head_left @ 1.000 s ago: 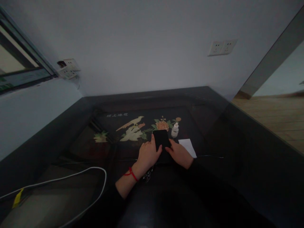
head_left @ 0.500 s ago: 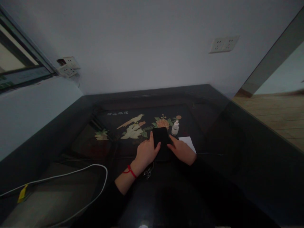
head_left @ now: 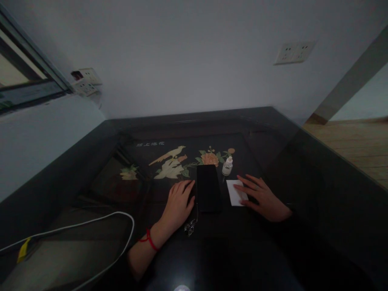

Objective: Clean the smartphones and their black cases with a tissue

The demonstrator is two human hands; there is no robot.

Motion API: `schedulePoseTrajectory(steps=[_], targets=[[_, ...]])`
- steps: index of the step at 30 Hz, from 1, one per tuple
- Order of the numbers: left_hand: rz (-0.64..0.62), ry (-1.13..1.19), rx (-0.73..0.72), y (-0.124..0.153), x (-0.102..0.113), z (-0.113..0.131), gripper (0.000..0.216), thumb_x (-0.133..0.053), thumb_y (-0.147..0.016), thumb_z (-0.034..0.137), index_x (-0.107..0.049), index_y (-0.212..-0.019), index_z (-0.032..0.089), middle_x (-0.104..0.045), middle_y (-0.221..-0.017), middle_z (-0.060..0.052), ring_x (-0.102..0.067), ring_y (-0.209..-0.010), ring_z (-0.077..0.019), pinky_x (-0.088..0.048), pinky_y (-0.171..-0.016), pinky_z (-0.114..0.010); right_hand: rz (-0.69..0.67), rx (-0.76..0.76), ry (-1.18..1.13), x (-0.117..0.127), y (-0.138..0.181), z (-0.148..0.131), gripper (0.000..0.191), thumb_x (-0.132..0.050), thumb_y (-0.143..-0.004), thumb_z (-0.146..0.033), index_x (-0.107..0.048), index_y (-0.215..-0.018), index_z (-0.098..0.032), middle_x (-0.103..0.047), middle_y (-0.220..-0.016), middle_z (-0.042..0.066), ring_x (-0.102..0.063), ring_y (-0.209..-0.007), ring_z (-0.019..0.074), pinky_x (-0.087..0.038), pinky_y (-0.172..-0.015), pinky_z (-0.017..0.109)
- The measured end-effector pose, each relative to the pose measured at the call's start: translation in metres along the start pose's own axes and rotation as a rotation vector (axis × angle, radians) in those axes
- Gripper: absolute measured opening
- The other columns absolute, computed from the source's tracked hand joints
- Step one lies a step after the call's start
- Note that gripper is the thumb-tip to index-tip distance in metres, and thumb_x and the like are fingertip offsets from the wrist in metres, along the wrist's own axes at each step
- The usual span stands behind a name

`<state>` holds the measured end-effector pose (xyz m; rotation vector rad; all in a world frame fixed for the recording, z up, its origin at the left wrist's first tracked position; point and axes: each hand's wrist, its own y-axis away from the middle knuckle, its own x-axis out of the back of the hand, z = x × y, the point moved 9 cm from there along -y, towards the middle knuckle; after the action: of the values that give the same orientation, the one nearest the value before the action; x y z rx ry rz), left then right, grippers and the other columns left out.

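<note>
Through the head camera I could read one line of writing: four pale Chinese characters (head_left: 150, 144) in a row on the dark tabletop (head_left: 273, 153), toward its far side, just beyond and left of the bird design (head_left: 171, 154). I read the second as 上 and the last as 花. The third looked like 海 or 添, though in that dim, small view I couldn't be sure, and the first was too blurred to tell.
</note>
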<state>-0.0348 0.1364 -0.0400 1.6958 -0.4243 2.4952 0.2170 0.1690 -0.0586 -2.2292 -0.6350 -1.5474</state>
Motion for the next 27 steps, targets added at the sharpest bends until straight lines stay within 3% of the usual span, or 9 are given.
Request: schedulePoseTrajectory(steps=[3, 7, 13, 17, 20, 23, 27], targets=[[-0.001, 0.009, -0.019, 0.000, -0.002, 0.003, 0.047, -0.044, -0.090, 0.022, -0.045, -0.137, 0.023, -0.051, -0.135, -0.008, -0.043, -0.127, -0.0233, -0.031, -0.110, -0.046, 0.004, -0.023, 0.048, -0.005, -0.004, -0.017, 0.047, -0.057, -0.088, -0.035, -0.051, -0.135, -0.035, -0.038, -0.151, 0.002, -0.025, -0.142, 0.0339, -0.024, -0.107, 0.068], [0.005, 0.013, -0.030, 0.000, -0.001, 0.003, 0.047, -0.045, -0.089, 0.020, -0.045, -0.136, 0.022, -0.051, -0.135, -0.009, -0.042, -0.127, -0.0237, -0.029, -0.111, -0.047, 0.095, -0.006, 0.024, 0.000, -0.007, -0.033, 0.045, -0.058, -0.088, -0.034, -0.053, -0.133, -0.034, -0.036, -0.152, 0.003, -0.022, -0.143, 0.0337, -0.025, -0.109, 0.064], [0.018, 0.025, -0.045, 0.000, 0.000, 0.005, 0.045, -0.045, -0.090, 0.022, -0.047, -0.135, 0.022, -0.053, -0.133, -0.009, -0.043, -0.126, -0.0238, -0.029, -0.110, -0.047, 0.434, -0.122, -0.227, 0.031, -0.020, -0.001, 0.038, -0.053, -0.090, -0.034, -0.060, -0.124, -0.019, -0.062, -0.125, 0.013, -0.055, -0.117, 0.0275, -0.042, -0.101, 0.050], [0.031, 0.034, -0.055, -0.001, -0.002, 0.004, 0.047, -0.048, -0.088, 0.022, -0.047, -0.135, 0.021, -0.053, -0.132, -0.010, -0.044, -0.124, -0.0253, -0.030, -0.109, -0.049, 0.497, -0.155, -0.257, 0.027, -0.050, 0.017, 0.041, -0.059, -0.084, -0.035, -0.060, -0.122, -0.018, -0.066, -0.116, 0.013, -0.061, -0.105, 0.0284, -0.049, -0.089, 0.048], [0.038, 0.045, -0.061, -0.001, -0.003, 0.003, 0.047, -0.048, -0.088, 0.022, -0.047, -0.135, 0.021, -0.054, -0.131, -0.010, -0.044, -0.123, -0.0258, -0.032, -0.108, -0.050, 0.532, -0.143, -0.265, 0.022, -0.068, 0.016, 0.032, -0.062, -0.081, -0.036, -0.066, -0.109, -0.020, -0.070, -0.106, 0.012, -0.062, -0.098, 0.0293, -0.049, -0.087, 0.049], [0.046, 0.068, -0.056, -0.001, -0.002, 0.003, 0.047, -0.048, -0.087, 0.021, -0.048, -0.134, 0.020, -0.054, -0.131, -0.010, -0.044, -0.123, -0.0259, -0.031, -0.109, -0.050, 0.552, -0.113, -0.274, 0.019, -0.075, 0.010, 0.023, -0.066, -0.078, -0.037, -0.070, -0.094, -0.021, -0.071, -0.094, 0.010, -0.061, -0.094, 0.0300, -0.048, -0.086, 0.048], [0.050, 0.128, -0.037, 0.000, -0.002, 0.003, 0.047, -0.050, -0.085, 0.020, -0.051, -0.133, 0.019, -0.055, -0.131, -0.011, -0.044, -0.123, -0.0262, -0.028, -0.110, -0.050, 0.573, -0.090, -0.298, 0.020, -0.074, 0.004, 0.023, -0.067, -0.076, -0.040, -0.069, -0.089, -0.020, -0.070, -0.089, 0.010, -0.060, -0.092, 0.0295, -0.047, -0.085, 0.047]])
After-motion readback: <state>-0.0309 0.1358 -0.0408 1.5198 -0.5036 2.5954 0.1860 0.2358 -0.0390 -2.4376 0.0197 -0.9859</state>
